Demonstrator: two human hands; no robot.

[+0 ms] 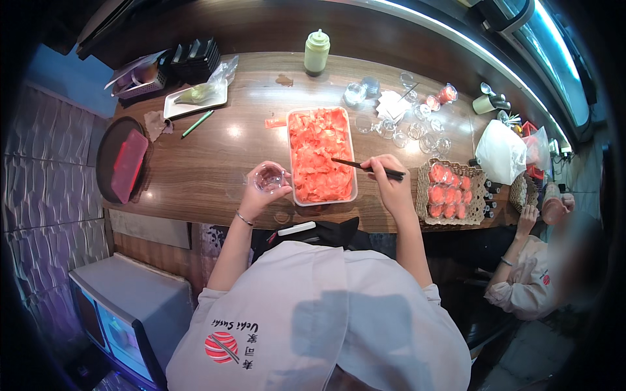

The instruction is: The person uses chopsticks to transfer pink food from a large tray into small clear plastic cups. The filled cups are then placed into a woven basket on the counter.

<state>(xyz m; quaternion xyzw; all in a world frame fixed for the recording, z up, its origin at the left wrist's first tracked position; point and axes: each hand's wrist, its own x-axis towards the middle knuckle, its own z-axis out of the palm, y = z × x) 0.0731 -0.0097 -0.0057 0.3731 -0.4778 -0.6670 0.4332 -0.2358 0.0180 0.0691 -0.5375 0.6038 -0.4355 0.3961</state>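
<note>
My left hand (264, 188) holds a small clear plastic cup (269, 178), its mouth facing up, just left of a white rectangular tub (355, 195). Pink pickled ginger (320, 151) in loose slices fills that tub. In my right hand (386, 178) is a pair of dark chopsticks (359, 165), their tips touching the ginger near the middle of the tub. Whether a slice is pinched between the tips, I cannot tell. To the right of this hand stands a woven basket (425, 200) holding several lidded cups of pink ginger (450, 189).
Several clear cups and lids (401, 139) lie at the back right, near white paper (392, 105). A squeeze bottle (317, 53) stands at the back. On the left are a white tray (215, 100), a green pen (197, 124) and a round dark tray (105, 161). A co-worker (523, 273) sits at the right.
</note>
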